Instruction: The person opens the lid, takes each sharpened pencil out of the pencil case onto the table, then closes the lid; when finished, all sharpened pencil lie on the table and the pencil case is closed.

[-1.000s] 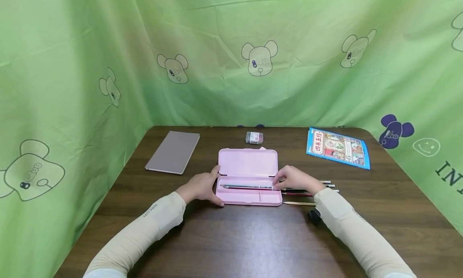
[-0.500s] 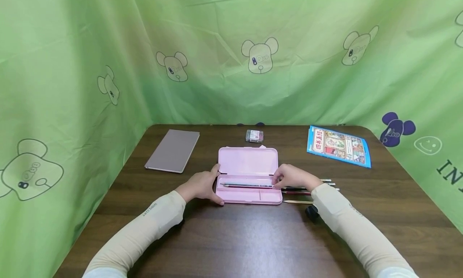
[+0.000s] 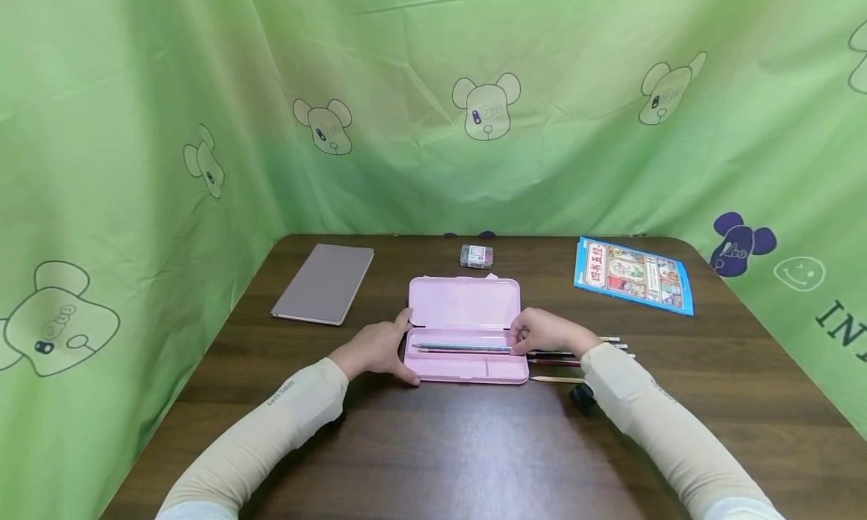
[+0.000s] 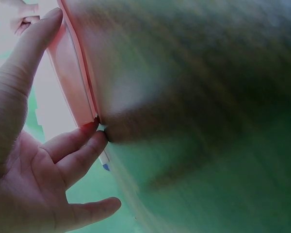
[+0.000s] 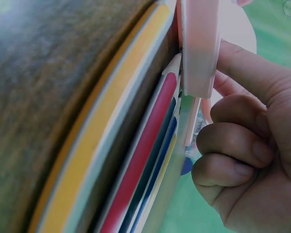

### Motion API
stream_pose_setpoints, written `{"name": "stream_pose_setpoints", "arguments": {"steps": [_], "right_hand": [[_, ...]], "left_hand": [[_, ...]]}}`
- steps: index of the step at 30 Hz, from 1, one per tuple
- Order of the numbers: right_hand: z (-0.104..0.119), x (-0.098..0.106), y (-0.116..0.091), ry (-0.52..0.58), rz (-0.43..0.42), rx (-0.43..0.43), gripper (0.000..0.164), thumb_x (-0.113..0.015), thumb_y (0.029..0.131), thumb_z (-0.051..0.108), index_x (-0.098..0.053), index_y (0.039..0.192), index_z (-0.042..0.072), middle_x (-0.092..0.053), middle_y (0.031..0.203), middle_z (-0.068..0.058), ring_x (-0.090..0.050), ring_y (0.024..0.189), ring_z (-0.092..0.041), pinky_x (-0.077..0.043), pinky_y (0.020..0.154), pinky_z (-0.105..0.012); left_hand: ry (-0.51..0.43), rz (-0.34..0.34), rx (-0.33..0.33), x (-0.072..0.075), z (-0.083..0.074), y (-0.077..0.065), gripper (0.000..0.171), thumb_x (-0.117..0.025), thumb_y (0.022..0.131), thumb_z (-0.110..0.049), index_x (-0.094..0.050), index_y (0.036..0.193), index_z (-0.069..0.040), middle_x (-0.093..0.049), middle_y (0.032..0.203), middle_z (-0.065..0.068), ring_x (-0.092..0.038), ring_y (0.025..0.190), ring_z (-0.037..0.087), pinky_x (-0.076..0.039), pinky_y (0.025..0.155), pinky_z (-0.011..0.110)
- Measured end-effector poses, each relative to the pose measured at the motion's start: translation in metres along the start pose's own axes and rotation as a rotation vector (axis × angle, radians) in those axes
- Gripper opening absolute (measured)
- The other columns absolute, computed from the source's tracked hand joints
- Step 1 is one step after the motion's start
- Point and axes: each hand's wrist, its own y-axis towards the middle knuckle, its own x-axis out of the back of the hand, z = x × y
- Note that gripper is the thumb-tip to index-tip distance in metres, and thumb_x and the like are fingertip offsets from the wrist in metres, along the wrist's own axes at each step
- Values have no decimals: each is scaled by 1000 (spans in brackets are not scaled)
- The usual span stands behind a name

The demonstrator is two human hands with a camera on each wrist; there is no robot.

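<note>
A pink pencil case [image 3: 447,368] lies open on the table, its lid [image 3: 464,303] tipped back. My left hand [image 3: 379,347] holds the case's left end, thumb at the front corner and fingers toward the hinge side. In the left wrist view, two fingertips of the left hand [image 4: 53,165] touch the pink edge. My right hand [image 3: 549,332] reaches over the case's right end and pinches the end of a pencil [image 3: 463,348] lying in the long rear compartment. The right wrist view shows the right hand's [image 5: 262,131] other fingers curled; its fingertips are hidden behind the case wall.
Several pencils lie right of the case, among them a yellow pencil [image 5: 106,111] and a red pencil [image 5: 140,155]. A grey notebook [image 3: 323,284] is at the back left, a small clear box [image 3: 476,256] behind the case, a blue-edged picture book [image 3: 633,275] at the back right.
The right wrist has shifted slightly left, with the fingers staying at the pencil's end. The left hand and the case have not visibly moved.
</note>
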Motion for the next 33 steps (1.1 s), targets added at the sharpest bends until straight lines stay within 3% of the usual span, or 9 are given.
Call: {"name": "stream_pose_setpoints", "arguments": {"steps": [12, 33], "right_hand": [[-1, 0, -9, 43, -76, 10, 8, -70, 82, 15, -67, 78, 8, -51, 58, 7, -42, 54, -6, -36, 53, -21], [-25, 23, -60, 30, -223, -69, 11, -67, 84, 18, -69, 81, 8, -65, 71, -3, -45, 59, -5, -40, 58, -23]], "left_hand": [[-8, 9, 5, -2, 0, -1, 127, -82, 52, -58, -17, 145, -2, -61, 122, 11, -61, 102, 26, -47, 89, 39], [-2, 9, -2, 0, 1, 1, 127, -82, 52, -59, -17, 145, -1, -60, 125, 9, -61, 105, 26, -46, 90, 39]]}}
